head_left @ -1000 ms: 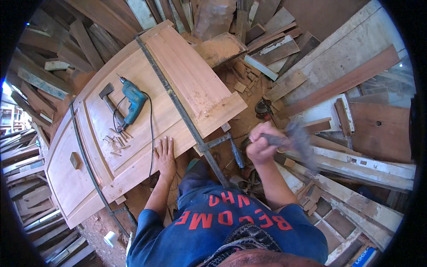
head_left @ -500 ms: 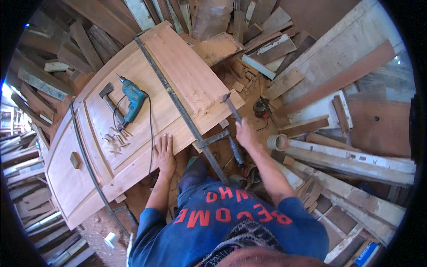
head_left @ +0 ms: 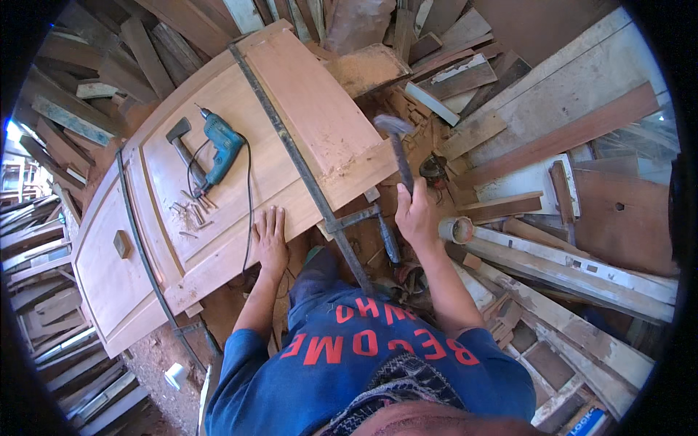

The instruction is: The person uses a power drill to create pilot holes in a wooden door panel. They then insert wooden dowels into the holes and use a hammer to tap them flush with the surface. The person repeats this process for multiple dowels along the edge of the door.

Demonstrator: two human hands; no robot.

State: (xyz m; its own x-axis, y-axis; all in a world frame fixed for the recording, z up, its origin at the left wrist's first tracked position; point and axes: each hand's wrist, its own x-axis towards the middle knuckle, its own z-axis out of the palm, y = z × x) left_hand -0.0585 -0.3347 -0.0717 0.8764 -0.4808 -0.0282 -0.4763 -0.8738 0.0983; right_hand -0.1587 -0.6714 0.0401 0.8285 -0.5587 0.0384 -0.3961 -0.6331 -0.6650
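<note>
A claw hammer or similar hammer (head_left: 402, 154) is gripped by its handle in my right hand (head_left: 417, 215), its blurred head raised just off the right corner of a wooden door panel (head_left: 240, 138). My left hand (head_left: 270, 234) lies flat with fingers spread on the panel's near edge. Two long bar clamps cross the panel: one clamp (head_left: 291, 149) near its right end, another clamp (head_left: 139, 247) toward the left. On the panel rest a teal power drill (head_left: 222, 149), an axe-like tool (head_left: 185, 154) and several small wooden pegs (head_left: 190, 214). Sawdust lies near the right end.
A small wooden block (head_left: 121, 245) sits on the panel's left part. Stacked boards and offcuts (head_left: 560, 138) surround the workpiece. A round container (head_left: 458, 229) and a dark power tool (head_left: 433, 167) are at the right. The clamp's handle (head_left: 390, 240) juts out near my right arm.
My right hand has lifted the hammer, and its head has moved away from the panel's right corner, up and to the right. My left hand stays flat on the panel.
</note>
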